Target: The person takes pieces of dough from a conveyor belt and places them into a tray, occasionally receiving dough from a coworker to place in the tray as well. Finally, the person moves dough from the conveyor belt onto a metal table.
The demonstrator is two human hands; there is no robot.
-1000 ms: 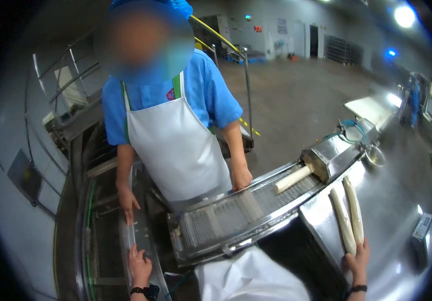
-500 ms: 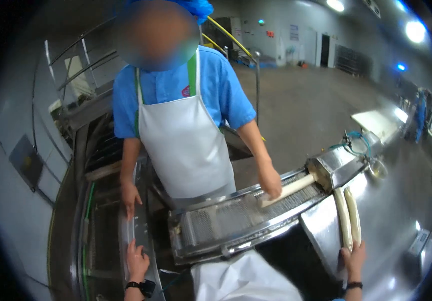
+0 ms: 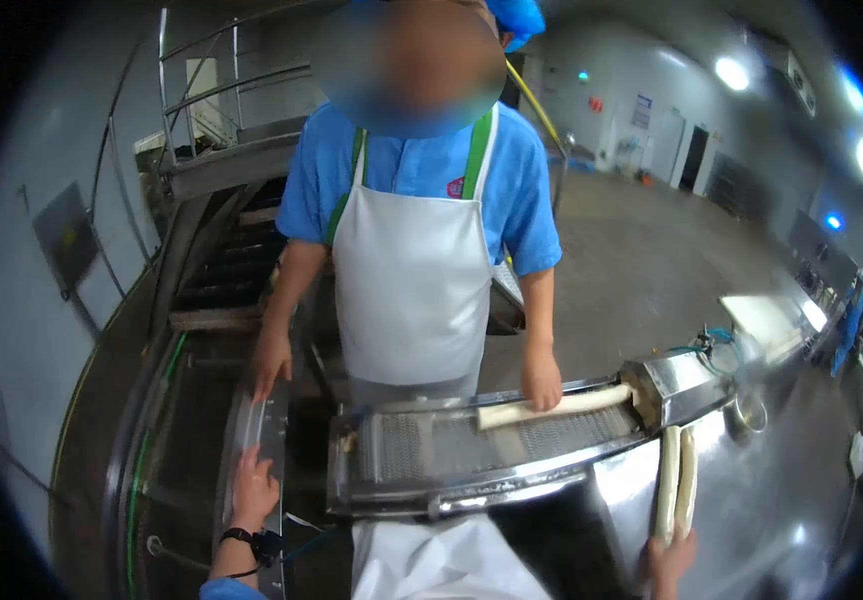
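Note:
My left hand point(image 3: 252, 492) rests on the steel rail point(image 3: 256, 432) at the lower left, fingers curled over its edge. My right hand point(image 3: 668, 563) sits at the bottom right, touching the near ends of two long dough rolls point(image 3: 675, 482) that lie side by side on the steel table point(image 3: 771, 500). A co-worker in a blue shirt and white apron point(image 3: 411, 280) stands across the mesh conveyor point(image 3: 471, 445). The co-worker's hand point(image 3: 541, 383) is on a dough log point(image 3: 551, 406) coming out of the metal chute point(image 3: 676, 385).
The co-worker's other hand point(image 3: 271, 360) rests on the rail at the left. Railings and steps point(image 3: 221, 240) rise behind on the left. More tables and machines point(image 3: 831, 310) stand at the far right. My white apron point(image 3: 441, 560) fills the bottom centre.
The view swung left and down. The co-worker's hand went from the conveyor frame onto the dough log, which now extends further along the mesh. My hands stay on the rail and by the rolls.

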